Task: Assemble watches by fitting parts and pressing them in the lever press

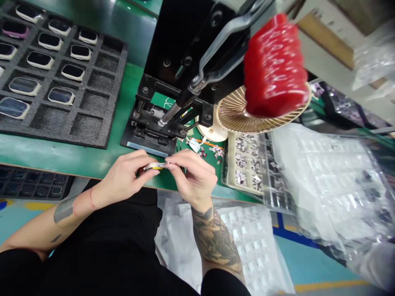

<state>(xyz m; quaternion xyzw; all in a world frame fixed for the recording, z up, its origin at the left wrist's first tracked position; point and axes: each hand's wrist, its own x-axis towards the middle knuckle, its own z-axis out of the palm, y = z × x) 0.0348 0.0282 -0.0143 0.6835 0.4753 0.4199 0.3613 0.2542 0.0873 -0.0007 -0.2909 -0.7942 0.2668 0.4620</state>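
Note:
My left hand (125, 176) and my right hand (194, 174) meet at the front edge of the green bench. Both pinch one small pale watch case (155, 166) between fingertips, the left from the left end, the right from the right. It has a yellow strip along its underside. Just behind the hands stands a black hand press (182, 70) with a metal lever ending in a red grip (274, 65).
A black foam tray (92, 107) with several watch cases lies at the back left. A beige tray of small parts (243, 164) and clear plastic blister trays (324, 172) sit to the right. A small gold fan (234, 117) stands behind the press. More blister trays lie in my lap.

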